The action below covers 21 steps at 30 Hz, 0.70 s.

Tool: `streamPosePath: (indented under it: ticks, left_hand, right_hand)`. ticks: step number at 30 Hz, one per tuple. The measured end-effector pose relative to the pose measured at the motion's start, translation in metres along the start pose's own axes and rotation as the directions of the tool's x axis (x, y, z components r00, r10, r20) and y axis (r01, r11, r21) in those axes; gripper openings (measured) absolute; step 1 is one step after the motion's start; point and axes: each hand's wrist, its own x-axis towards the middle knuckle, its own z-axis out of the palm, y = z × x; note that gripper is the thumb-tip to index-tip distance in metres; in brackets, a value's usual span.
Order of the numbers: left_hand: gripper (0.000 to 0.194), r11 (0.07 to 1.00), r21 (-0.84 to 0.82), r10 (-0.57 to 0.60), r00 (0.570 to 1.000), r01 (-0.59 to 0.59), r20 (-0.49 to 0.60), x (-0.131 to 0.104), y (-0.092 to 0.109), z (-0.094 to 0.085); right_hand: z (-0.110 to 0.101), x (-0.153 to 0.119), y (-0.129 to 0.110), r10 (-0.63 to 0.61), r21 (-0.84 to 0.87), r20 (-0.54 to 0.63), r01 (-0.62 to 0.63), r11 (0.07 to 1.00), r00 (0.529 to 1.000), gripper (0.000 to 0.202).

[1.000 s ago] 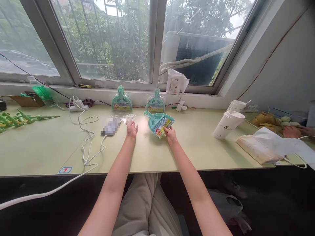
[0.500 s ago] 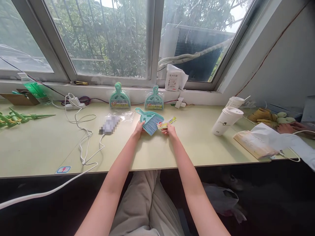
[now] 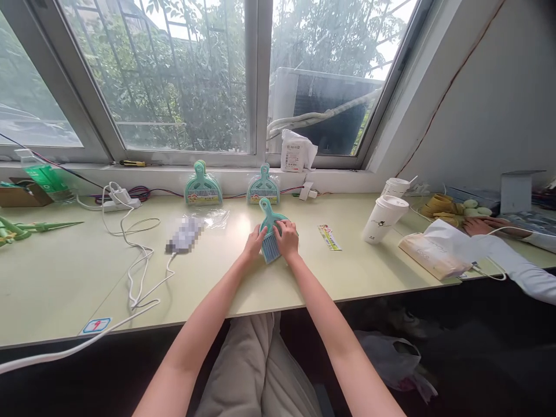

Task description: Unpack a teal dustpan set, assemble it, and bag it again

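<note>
Desk (image 3: 343,278), area left of label (image 3: 329,237): I hold dustpan (image 3: 269,215) and brush (image 3: 271,249). Left hand (image 3: 253,240) and right hand (image 3: 287,236) clasp opposite sides, equally near; the long axis runs away from me, handle farthest.

Smooth plastic dustpan (image 3: 270,213), rough-bristled brush (image 3: 270,249) — smooth paper label (image 3: 329,237) — glossy tabletop (image 3: 217,272).

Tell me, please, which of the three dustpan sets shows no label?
The front set, held between left hand and right hand; its bristles show bare. The left rear set and right rear set, near the wall, each bear a label.
</note>
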Motion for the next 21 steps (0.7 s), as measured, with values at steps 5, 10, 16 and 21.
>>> streamPosePath:
  ticks: [5,10,16,21]
  left_hand:
    - [0.044,0.987,0.069,0.139,0.989,-0.142,0.046,-0.006,0.011,0.002]
    - [0.044,0.997,0.064,0.062,0.985,-0.052,-0.16,0.016,-0.001,-0.025]
    - [0.023,0.93,0.245,-0.141,0.88,0.275,-0.453,0.03,-0.022,-0.072]
    - [0.026,0.749,0.572,-0.081,0.903,0.335,-0.422,0.022,-0.013,-0.071]
  right_hand:
    - [0.005,-0.005,-0.009,-0.065,-0.119,0.024,0.068,0.991,0.998,0.016]
    - [-0.004,-0.004,-0.015,-0.018,-0.081,-0.119,0.009,0.997,0.993,0.029]
    - [-0.025,0.013,0.002,-0.075,-0.456,-0.128,0.008,0.89,0.989,0.022]
    - [-0.03,0.014,0.028,0.129,-0.803,0.005,-0.073,0.591,0.992,0.028]
